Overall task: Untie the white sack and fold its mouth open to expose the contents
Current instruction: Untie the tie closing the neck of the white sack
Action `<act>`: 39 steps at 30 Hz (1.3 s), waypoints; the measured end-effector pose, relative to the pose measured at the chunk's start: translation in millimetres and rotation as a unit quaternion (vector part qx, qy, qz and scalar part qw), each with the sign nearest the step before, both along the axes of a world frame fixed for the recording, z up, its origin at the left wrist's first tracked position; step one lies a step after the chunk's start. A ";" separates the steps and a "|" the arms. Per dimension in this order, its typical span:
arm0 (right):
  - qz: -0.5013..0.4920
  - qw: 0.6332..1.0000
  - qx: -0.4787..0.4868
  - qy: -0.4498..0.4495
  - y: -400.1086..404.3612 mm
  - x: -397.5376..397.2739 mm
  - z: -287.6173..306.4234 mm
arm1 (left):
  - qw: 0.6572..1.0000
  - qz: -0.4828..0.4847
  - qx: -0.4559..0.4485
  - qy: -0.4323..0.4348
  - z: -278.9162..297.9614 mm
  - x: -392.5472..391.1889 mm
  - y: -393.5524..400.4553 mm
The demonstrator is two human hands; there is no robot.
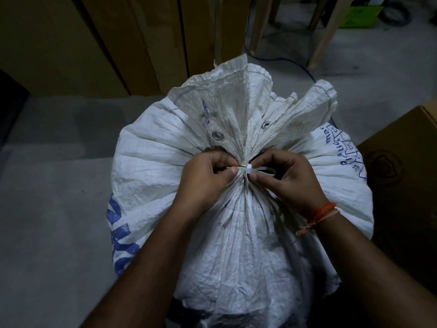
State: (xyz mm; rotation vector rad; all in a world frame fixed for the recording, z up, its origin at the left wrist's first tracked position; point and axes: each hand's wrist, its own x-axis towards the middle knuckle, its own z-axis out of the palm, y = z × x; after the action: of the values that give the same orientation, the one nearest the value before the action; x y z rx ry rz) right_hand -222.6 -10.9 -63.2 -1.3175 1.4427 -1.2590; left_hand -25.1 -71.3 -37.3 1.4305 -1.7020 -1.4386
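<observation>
A full white woven sack (153, 171) with blue print stands on the floor in front of me. Its neck is gathered and bound by a white strap tie (248, 167) with a knot in the middle. The loose mouth (227, 100) fans out above the tie, with two metal eyelets showing. My left hand (208, 176) pinches the tie's left end between thumb and fingers. My right hand (288, 176) pinches the strap just right of the knot, with a loop of strap under its fingers. An orange thread band sits on my right wrist. The sack's contents are hidden.
Tall brown cardboard panels (94, 43) stand behind the sack on the left. A brown cardboard box (402, 162) sits close on the right. Wooden furniture legs (324, 43) and a dark cable lie on the grey floor at the back right.
</observation>
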 end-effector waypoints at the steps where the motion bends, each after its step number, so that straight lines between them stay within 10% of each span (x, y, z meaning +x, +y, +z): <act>1: 0.001 1.000 0.000 0.001 0.2 0.1 0.4 | 1.000 -0.001 0.001 0.002 0.9 -0.6 0.6; 29: -0.011 1.000 0.005 0.026 2.3 4.6 10.2 | 0.997 0.038 -0.049 -0.050 15.6 -6.8 12.6; 39: -0.070 0.965 -0.072 0.243 7.3 2.0 29.8 | 0.980 0.050 -0.178 -0.072 25.2 -14.9 29.6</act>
State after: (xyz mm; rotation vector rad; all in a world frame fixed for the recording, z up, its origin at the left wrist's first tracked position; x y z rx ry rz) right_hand -220.6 -3.6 -33.4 -1.7350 1.8351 -1.1953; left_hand -40.1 -41.7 -12.2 1.4205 -1.8341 -0.9377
